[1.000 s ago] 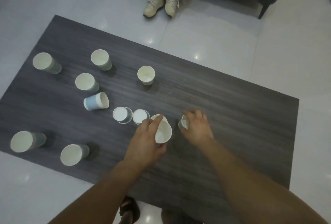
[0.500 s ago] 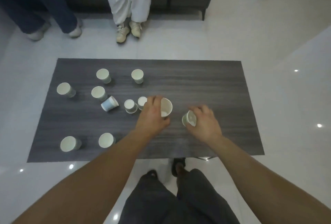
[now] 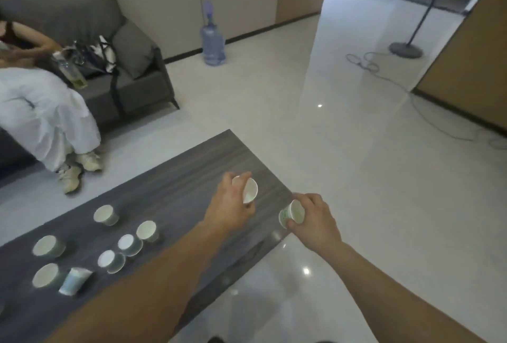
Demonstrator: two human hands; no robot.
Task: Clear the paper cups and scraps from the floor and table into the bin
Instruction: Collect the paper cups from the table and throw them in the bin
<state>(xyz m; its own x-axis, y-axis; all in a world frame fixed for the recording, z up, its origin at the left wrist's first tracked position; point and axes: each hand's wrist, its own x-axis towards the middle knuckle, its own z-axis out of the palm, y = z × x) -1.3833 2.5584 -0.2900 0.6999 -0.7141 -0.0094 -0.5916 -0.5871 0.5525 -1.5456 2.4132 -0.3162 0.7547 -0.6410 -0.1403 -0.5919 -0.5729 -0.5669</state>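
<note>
Floor (image 3: 356, 150) tiles, pale and shiny, fill most of the room, with a grey sofa (image 3: 131, 49) at the far left. Next comes the dark worktop (image 3: 178, 178). The left hand (image 3: 230, 205) is wrapped round a white cup (image 3: 249, 190), held up over the worktop's right end. The right hand (image 3: 315, 219) grips a green-marked cup (image 3: 292, 213) by the worktop's right corner, close to the left hand but not touching it. Seven loose cups (image 3: 146, 230) show near the left end, well apart from both hands. A blue one (image 3: 75, 282) lies on its side. Half a second ago both hands were nearer those cups, over the middle.
</note>
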